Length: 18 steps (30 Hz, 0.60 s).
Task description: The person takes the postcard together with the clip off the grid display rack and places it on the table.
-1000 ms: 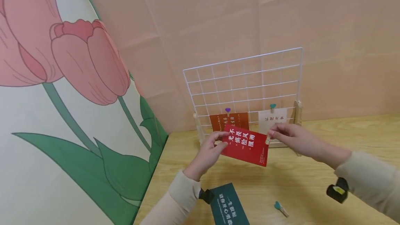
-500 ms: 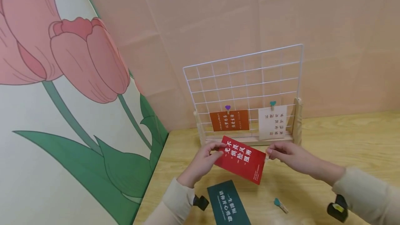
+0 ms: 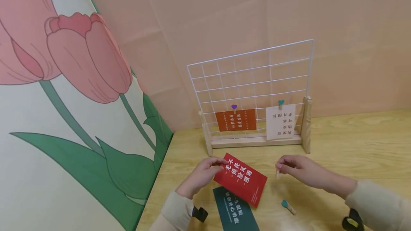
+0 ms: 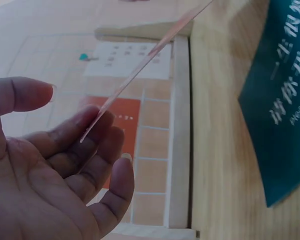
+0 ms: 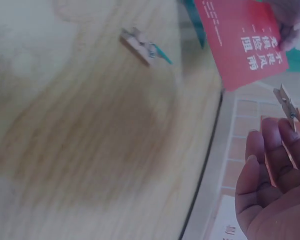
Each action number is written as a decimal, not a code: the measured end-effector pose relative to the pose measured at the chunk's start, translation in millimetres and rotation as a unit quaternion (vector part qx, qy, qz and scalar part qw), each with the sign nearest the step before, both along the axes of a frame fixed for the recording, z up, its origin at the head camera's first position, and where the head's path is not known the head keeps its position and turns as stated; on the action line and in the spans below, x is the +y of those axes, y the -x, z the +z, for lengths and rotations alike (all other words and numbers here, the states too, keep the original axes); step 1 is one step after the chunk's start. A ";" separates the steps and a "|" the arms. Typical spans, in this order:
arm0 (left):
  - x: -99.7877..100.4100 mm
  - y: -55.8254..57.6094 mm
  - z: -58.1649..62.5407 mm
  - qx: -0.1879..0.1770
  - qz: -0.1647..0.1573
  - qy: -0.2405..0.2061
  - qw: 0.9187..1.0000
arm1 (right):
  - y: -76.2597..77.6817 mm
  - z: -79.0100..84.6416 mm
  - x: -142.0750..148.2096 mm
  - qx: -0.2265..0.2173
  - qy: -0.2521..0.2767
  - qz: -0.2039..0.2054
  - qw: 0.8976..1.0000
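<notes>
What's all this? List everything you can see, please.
Table: one, yellowish wood, below
Stand: one, pale wood, on table
Wire grid: one, white, in stand
Orange card: one, orange, grid left
White card: one, white, grid right
Purple peg: one, purple heart, on orange card
Teal pegs: two, teal hearts, on white card and table
Teal card: one, teal, on table
Red card: one, red, in left grip
Held peg: one, wooden, in right grip
Tulip picture: one, pink and green, far left
Backdrop: one, peach, behind
Sleeves: two, beige, forearms
Wrist devices: two, black, wrists
Grips: two, bare hands, over table
</notes>
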<state>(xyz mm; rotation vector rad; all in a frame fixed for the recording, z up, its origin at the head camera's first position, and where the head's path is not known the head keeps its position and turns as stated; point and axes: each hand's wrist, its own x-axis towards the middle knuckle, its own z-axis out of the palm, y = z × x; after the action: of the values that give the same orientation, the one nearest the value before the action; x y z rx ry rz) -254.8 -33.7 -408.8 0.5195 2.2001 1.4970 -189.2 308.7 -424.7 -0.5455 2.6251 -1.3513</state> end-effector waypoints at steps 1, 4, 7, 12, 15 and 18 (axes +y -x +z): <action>-0.9 0.2 -1.6 -0.005 -0.002 0.004 1.000 | -0.1 -2.8 -0.4 0.006 -0.001 0.008 1.000; -3.4 -0.2 -5.6 -0.014 -0.007 0.012 1.000 | -0.2 -10.9 -2.2 0.022 0.002 0.035 0.999; -6.0 -1.2 -9.6 -0.014 -0.006 0.024 1.000 | -0.4 -16.8 -4.2 0.026 0.007 0.055 0.998; -7.9 -0.9 -13.5 -0.011 -0.005 0.041 0.999 | -0.8 -21.3 -5.8 -0.005 0.005 0.062 0.998; -7.8 0.1 -14.3 -0.014 -0.014 0.056 0.998 | -1.4 -23.0 -5.9 -0.021 -0.003 0.063 0.998; -8.1 0.5 -15.3 -0.006 -0.025 0.077 0.997 | -1.9 -26.3 -6.1 -0.019 -0.008 0.070 0.997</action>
<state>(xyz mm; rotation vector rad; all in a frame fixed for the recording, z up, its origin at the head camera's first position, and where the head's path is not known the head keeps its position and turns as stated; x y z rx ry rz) -255.4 -41.7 -424.0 0.5106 2.2524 1.2897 -187.3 302.6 -451.0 -0.6797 2.5124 -1.2855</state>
